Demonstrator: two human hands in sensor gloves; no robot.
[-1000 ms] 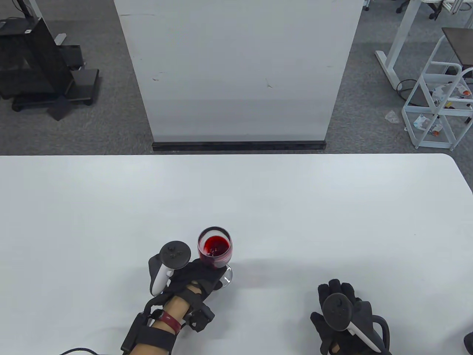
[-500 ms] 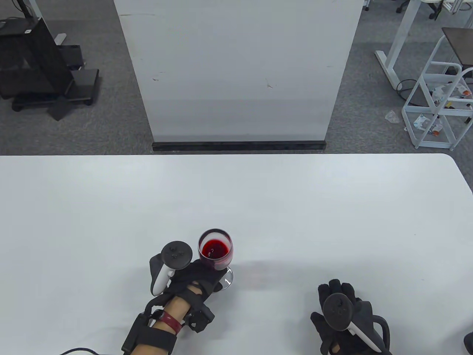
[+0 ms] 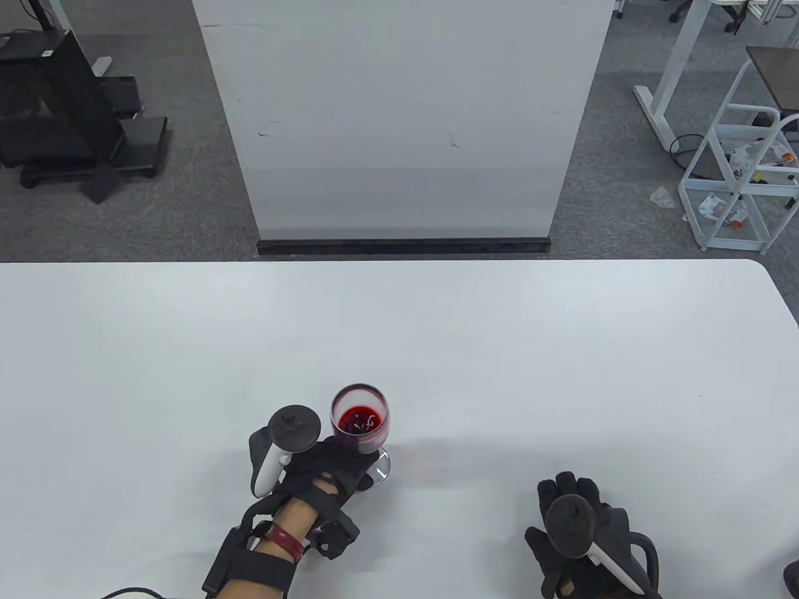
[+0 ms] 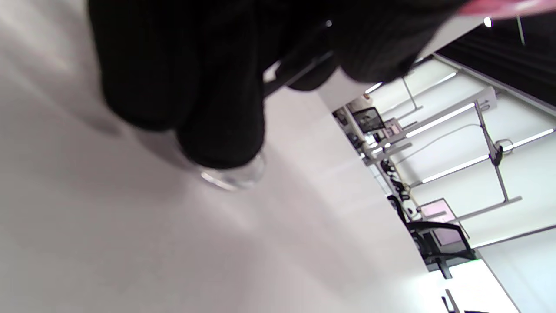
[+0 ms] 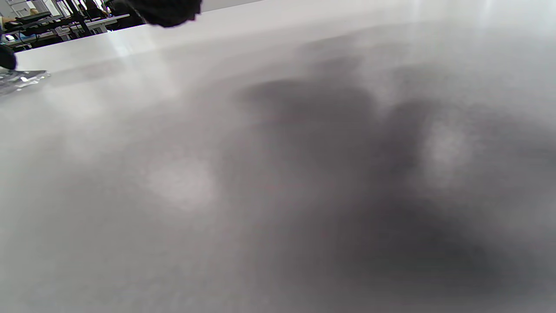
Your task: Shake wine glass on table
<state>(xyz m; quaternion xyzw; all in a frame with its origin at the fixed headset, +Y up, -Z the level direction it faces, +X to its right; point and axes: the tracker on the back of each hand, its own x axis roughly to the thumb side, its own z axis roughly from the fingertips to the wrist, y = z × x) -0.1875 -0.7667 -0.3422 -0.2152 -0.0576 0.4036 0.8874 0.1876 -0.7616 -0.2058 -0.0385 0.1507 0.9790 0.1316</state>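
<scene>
Behind table (image 3: 437,324), white panel (image 3: 399,118), cart (image 3: 736,181).

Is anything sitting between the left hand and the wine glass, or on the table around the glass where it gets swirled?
Nothing visible. The left hand already grips the wine glass low down, around its stem. The white table near the glass shows only bare surface. The right hand rests well off to the glass's right, apart from it.

Clear wine glass (image 3: 360,419), red liquid inside, apparently upright, foot seemingly on white table (image 3: 437,337)
</scene>
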